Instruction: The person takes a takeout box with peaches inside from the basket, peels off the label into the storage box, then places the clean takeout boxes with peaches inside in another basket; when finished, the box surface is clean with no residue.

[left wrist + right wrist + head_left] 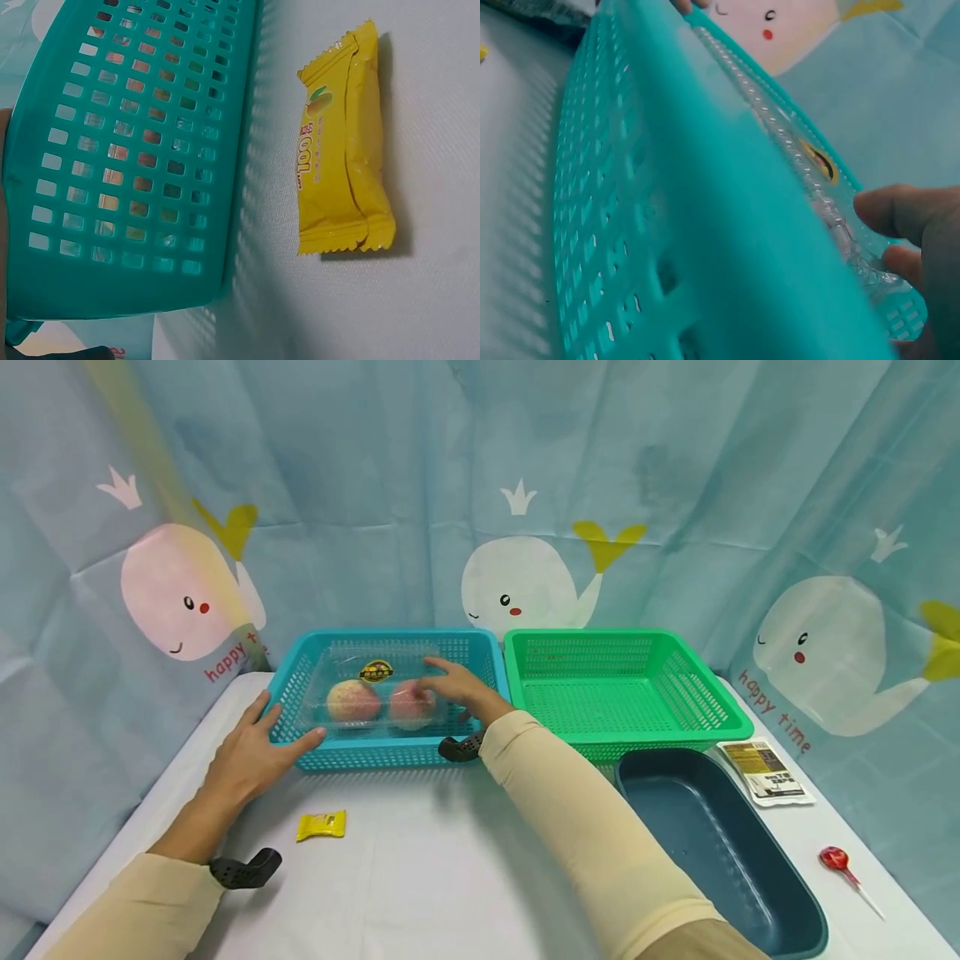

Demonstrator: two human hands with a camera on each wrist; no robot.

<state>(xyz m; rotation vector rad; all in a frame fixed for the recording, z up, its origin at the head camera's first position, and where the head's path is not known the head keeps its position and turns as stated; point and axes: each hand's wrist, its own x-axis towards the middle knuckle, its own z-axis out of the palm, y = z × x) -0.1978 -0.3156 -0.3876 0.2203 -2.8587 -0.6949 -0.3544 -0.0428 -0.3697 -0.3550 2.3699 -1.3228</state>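
A clear plastic box [337, 668] with an oval label lies in the blue basket [390, 756], and two peaches [353, 702] show through its lid. My right hand [457, 685] reaches over the box's right end, its fingers spread. In the right wrist view, fingers [892, 210] sit close to the box edge; whether they touch it I cannot tell. At the basket's front left corner is my left hand [251, 752], thumb and fingers spread near the rim. A yellow wrapped candy [345, 150] lies on the table in front of the basket.
A green basket [600, 747] stands right beside the blue one. In front of it, partly behind my right sleeve, is a dark blue tub [720, 827]. Farther right lie a white packet [765, 771] and a red lollipop [834, 858]. A whale-print curtain [375, 468] hangs behind.
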